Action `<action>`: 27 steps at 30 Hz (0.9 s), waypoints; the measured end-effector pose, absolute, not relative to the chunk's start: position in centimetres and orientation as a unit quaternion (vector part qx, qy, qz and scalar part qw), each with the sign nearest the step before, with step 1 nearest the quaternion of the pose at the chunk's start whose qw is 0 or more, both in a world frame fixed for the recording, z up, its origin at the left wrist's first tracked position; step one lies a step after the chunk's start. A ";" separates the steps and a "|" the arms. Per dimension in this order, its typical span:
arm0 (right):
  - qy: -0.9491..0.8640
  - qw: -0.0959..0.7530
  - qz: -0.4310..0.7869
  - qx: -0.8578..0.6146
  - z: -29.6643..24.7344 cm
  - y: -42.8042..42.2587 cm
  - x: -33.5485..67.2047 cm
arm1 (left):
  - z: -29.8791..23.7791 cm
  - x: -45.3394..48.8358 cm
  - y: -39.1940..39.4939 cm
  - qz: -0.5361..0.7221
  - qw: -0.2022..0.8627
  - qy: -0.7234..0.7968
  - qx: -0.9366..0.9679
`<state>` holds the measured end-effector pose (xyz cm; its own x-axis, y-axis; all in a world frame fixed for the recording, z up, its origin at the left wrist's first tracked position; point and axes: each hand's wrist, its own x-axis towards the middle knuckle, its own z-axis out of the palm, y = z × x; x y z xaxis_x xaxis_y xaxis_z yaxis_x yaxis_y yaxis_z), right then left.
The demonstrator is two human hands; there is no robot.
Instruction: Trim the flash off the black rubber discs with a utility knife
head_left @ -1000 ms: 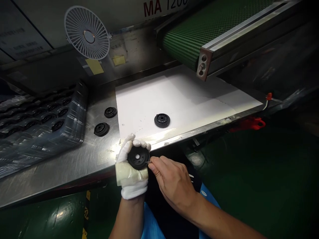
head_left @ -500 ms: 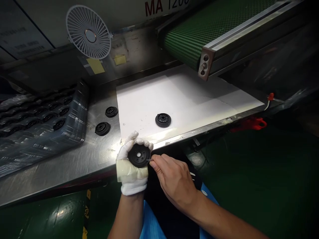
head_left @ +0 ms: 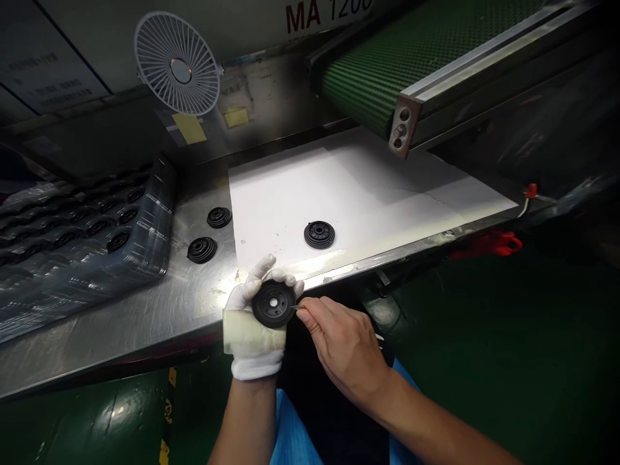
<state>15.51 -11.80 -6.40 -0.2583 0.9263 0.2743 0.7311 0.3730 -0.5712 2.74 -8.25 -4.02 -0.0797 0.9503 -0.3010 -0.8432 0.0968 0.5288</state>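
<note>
While the gloved left hand (head_left: 252, 342) cradles it palm up, the black disc (head_left: 274, 303) lies flat, its centre hole facing up; being round, it shows no long axis. Its fingers (head_left: 285, 278) curl around the far rim, gripping it just above the edge of the steel table (head_left: 145, 310). The bare right hand (head_left: 343, 352) reaches in from the lower right, thumb and forefinger (head_left: 307, 314) pinched shut on a thin pick (head_left: 294, 308). The pick's tip points left at the disc's rim; whether it touches is too small to tell. Beyond lie another disc (head_left: 319, 234) on the white sheet (head_left: 290, 194), and two more (head_left: 202, 250) on the steel, beside a wrapped tray (head_left: 82, 239).
</note>
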 end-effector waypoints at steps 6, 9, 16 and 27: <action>-0.779 0.290 0.167 -0.531 -6.6 -12.5 14.6 | -4.2 3.6 -7.8 0.703 0.633 0.323 0.030; -0.781 0.294 0.170 -0.525 -6.7 -12.7 14.3 | -4.3 3.7 -8.0 0.730 0.603 0.320 0.021; -0.770 0.310 0.177 -0.529 -6.6 -11.9 15.5 | -3.8 3.1 -8.4 0.645 0.690 0.321 0.078; -0.773 0.307 0.167 -0.530 -6.9 -12.6 14.3 | -4.1 4.1 -7.8 0.732 0.598 0.327 0.028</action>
<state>14.27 -12.64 -6.90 -0.2503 0.9217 0.2963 0.7164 0.3822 -0.5838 4.05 -7.82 -4.15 -0.2836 0.8931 -0.3493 -0.8564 -0.0720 0.5113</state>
